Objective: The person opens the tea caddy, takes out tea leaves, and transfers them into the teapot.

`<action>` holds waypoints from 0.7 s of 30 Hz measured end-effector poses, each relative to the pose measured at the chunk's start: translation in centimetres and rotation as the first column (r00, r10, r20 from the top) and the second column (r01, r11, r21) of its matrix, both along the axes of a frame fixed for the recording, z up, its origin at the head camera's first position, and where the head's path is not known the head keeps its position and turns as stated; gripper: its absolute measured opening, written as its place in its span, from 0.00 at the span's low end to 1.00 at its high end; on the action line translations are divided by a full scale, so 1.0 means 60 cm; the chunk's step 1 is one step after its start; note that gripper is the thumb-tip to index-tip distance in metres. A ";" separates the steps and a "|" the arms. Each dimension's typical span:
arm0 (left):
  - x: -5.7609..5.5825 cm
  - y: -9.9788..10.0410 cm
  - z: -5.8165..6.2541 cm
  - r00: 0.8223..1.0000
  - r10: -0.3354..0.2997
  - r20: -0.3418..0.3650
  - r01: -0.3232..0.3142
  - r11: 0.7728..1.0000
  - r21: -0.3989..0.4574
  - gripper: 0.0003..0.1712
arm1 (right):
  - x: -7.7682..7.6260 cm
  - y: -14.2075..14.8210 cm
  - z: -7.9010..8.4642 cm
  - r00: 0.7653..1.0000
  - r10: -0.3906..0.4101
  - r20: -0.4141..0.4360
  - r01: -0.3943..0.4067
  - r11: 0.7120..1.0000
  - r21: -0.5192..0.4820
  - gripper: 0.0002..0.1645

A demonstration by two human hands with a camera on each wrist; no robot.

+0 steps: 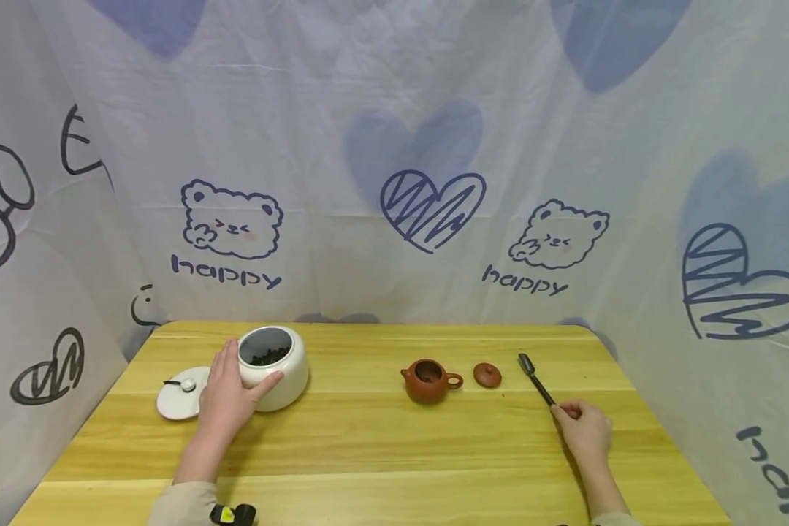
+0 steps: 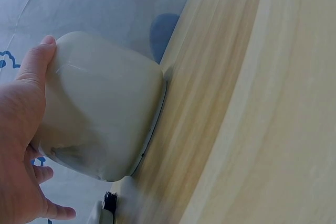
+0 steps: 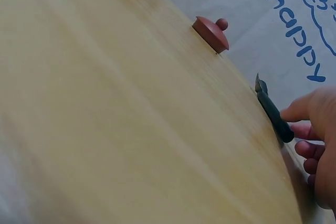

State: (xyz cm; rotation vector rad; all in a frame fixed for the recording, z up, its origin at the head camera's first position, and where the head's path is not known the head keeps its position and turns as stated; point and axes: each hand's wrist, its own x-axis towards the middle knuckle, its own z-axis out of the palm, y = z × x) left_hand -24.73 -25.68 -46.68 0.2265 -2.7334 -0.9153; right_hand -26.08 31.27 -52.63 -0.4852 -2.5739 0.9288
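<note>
A white ceramic jar (image 1: 283, 380) stands tilted slightly at the table's left, with dark dried tea leaves (image 1: 269, 356) inside. My left hand (image 1: 229, 387) holds its left side, the thumb across the front; the left wrist view shows the jar (image 2: 105, 108) from its side. Toward the right, my right hand (image 1: 585, 431) pinches the handle end of a slim black tea scoop (image 1: 536, 380), which lies along the tabletop. Between the hands sits a reddish-brown clay teapot (image 1: 427, 393), lidless and dark inside. Its small round lid (image 1: 487, 375) rests to its right.
The jar's white lid (image 1: 179, 400), with a knob, lies left of the jar, partly behind the left hand. A light wooden table (image 1: 368, 453) bears everything. Patterned fabric (image 1: 315, 146) hangs behind it and along both sides.
</note>
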 end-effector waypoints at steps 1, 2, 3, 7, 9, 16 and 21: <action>0.000 0.000 0.000 1.000 0.001 0.000 -0.001 1.000 0.000 0.69 | 0.000 0.000 0.001 1.000 0.004 -0.001 -0.004 1.000 -0.006 0.16; 0.000 0.000 0.000 1.000 0.000 0.002 0.000 1.000 0.001 0.69 | 0.000 0.000 0.002 1.000 0.010 -0.006 -0.010 1.000 -0.012 0.17; 0.000 -0.001 0.001 1.000 0.000 0.001 0.000 1.000 0.001 0.69 | 0.001 0.001 0.004 1.000 0.016 -0.010 -0.016 1.000 -0.022 0.17; -0.001 -0.001 0.001 1.000 0.001 -0.008 0.000 1.000 0.003 0.69 | 0.001 0.001 0.012 0.998 0.046 -0.030 -0.048 0.998 -0.046 0.17; -0.001 -0.001 0.000 1.000 0.002 -0.014 -0.002 1.000 0.002 0.69 | 0.001 0.001 0.017 0.998 0.050 -0.040 -0.052 0.997 -0.055 0.17; -0.001 -0.001 0.001 1.000 0.000 -0.022 0.000 1.000 0.000 0.68 | 0.006 -0.002 0.044 0.996 0.022 -0.082 -0.029 0.997 -0.075 0.16; -0.002 -0.002 0.001 1.000 -0.002 -0.017 0.002 1.000 0.002 0.68 | 0.013 -0.010 0.072 0.992 0.021 -0.127 -0.032 0.995 -0.091 0.16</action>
